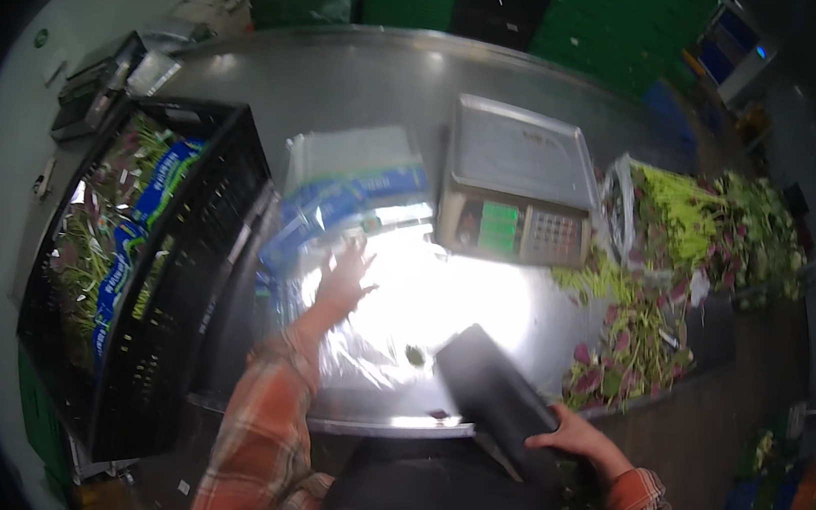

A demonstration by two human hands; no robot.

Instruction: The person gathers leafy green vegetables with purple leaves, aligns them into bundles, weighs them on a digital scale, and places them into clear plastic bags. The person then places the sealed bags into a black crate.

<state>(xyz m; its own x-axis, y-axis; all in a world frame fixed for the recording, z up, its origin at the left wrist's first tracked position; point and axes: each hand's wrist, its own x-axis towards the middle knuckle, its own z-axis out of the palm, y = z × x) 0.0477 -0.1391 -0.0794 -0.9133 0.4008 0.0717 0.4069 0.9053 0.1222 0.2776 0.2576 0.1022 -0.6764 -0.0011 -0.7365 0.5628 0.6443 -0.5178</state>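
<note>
My left hand (347,278), fingers spread and slightly blurred, is over the near part of a stack of clear plastic bags with blue printed bands (355,192); whether it touches them I cannot tell. In my right hand (572,436) is a dark, long, flat-sided object (495,382), blurred by motion and tilted over the metal table's near edge; its kind is unclear. Beyond my hands stands a weighing scale (521,155) with green displays and a keypad. A small green leaf (415,355) lies on the brightly lit tabletop between my hands.
A black plastic crate (187,268) with bagged leafy vegetables stands at left. An open plastic bag of red-green leafy stems (676,218) lies right of the scale, with loose stems (627,348) nearer. Another dark device (99,87) is at the far left. The steel table (369,69) has a raised back edge.
</note>
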